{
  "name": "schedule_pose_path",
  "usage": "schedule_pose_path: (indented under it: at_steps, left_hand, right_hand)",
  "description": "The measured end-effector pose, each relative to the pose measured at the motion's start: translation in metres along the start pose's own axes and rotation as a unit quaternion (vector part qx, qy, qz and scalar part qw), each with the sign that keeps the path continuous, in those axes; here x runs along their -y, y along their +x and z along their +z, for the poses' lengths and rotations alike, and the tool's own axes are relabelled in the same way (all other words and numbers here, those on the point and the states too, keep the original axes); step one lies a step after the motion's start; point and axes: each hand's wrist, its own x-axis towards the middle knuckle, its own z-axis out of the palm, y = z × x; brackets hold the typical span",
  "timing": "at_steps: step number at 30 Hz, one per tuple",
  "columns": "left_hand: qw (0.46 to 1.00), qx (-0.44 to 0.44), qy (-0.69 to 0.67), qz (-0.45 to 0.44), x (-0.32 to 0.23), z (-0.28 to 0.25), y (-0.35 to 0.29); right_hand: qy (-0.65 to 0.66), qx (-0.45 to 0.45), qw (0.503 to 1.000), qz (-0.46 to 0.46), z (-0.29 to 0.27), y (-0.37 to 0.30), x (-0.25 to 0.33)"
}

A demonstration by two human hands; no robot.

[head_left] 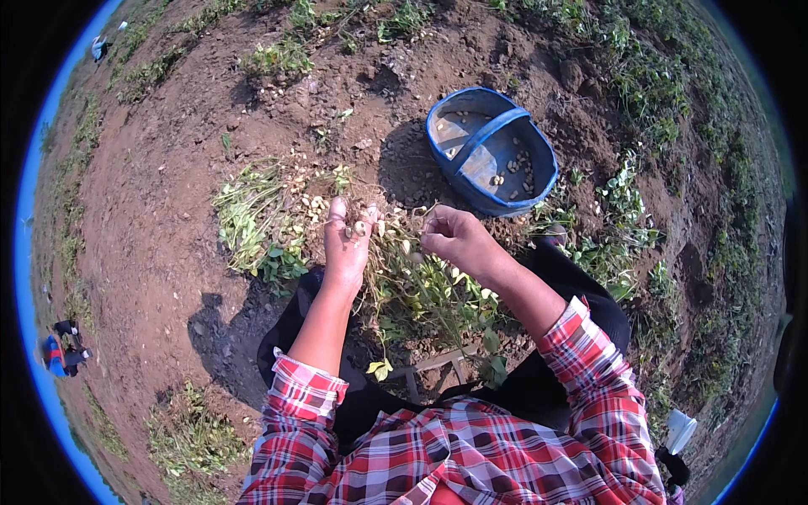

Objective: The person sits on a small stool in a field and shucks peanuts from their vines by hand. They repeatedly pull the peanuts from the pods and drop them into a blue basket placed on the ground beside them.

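My left hand [343,252] is turned palm up, its fingers curled around a few pale peanuts [359,228]. To its right, my right hand [461,241] is closed in a pinch beside thin roots; what lies between the fingertips is hidden. Pulled peanut plants [433,290] with green and yellowing leaves lie below and between my hands, over my lap. Left of my left hand, another bunch of peanut plants [246,219] rests on the soil, with several loose pods [313,203] at its root end.
A blue basket [545,187] with an arched handle stands on the soil beyond my right hand, some peanuts inside. Leafy plants [665,76] line the right side. More pulled plants [198,433] lie at lower left. A person [63,349] is far off at the left.
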Motion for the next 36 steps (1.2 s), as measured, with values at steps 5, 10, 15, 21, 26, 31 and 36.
schedule_pose_path:
  at_steps: [5, 10, 15, 21, 26, 31, 36]
  left_hand:
    - [0.994, -0.009, -0.109, -0.029, 0.013, -0.003, 0.005]
    - [0.998, 0.006, -0.067, 0.001, 0.006, 0.001, 0.004]
    - [0.995, -0.023, 0.092, 0.029, -0.007, 0.004, -0.002]
    - [0.998, -0.023, -0.058, -0.011, 0.012, -0.018, 0.009]
    - [0.998, -0.057, 0.023, -0.002, -0.002, -0.004, 0.004]
    - [0.997, -0.068, 0.024, -0.006, -0.006, -0.009, 0.002]
    - [0.987, -0.131, -0.081, -0.038, -0.017, 0.003, -0.002]
  right_hand:
    - [-0.16, 0.001, 0.985, -0.068, -0.001, 0.001, -0.004]
    - [-0.169, 0.021, 0.983, -0.065, -0.002, 0.002, -0.008]
    - [-0.053, 0.046, 0.996, -0.048, 0.0, 0.002, -0.01]
    - [-0.029, 0.18, 0.983, -0.014, 0.0, -0.002, -0.011]
    - [-0.182, 0.079, 0.976, -0.087, -0.001, -0.008, -0.011]
    - [-0.564, -0.165, 0.796, -0.144, -0.034, -0.009, 0.016]
    - [-0.472, -0.208, 0.829, -0.215, -0.053, -0.006, 0.024]
